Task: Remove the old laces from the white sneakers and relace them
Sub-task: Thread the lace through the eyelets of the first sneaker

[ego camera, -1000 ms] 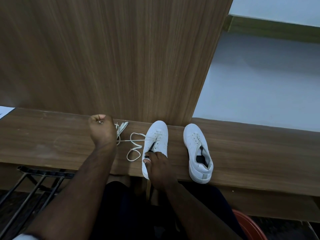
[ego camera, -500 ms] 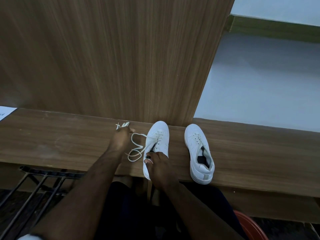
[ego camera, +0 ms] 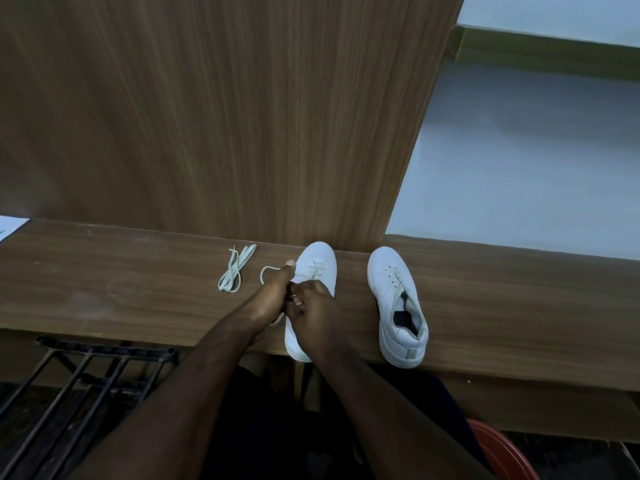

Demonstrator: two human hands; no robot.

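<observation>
Two white sneakers stand on a narrow wooden desk (ego camera: pixel 104 289), toes toward the back panel. The left sneaker (ego camera: pixel 320 265) still carries lace across its front eyelets. My left hand (ego camera: pixel 277 289) pinches that sneaker's loose lace (ego camera: pixel 266 271), which loops out to the left. My right hand (ego camera: pixel 313 306) rests on the same sneaker's tongue area, fingers curled at the lace, touching my left hand. The right sneaker (ego camera: pixel 398 303) has bare eyelets and stands apart to the right. A removed lace (ego camera: pixel 235 268) lies folded in a bundle on the desk, left of my hands.
A tall wooden panel (ego camera: pixel 225 116) rises right behind the desk. A black metal rack (ego camera: pixel 86 368) sits below the desk at the left. A red-orange round object (ego camera: pixel 502 448) shows at the lower right. A white paper corner (ego camera: pixel 10 225) lies at the far left.
My left hand swung back from the far left, where it had pulled the lace out, to the left sneaker. It now meets my right hand. The removed lace bundle is uncovered.
</observation>
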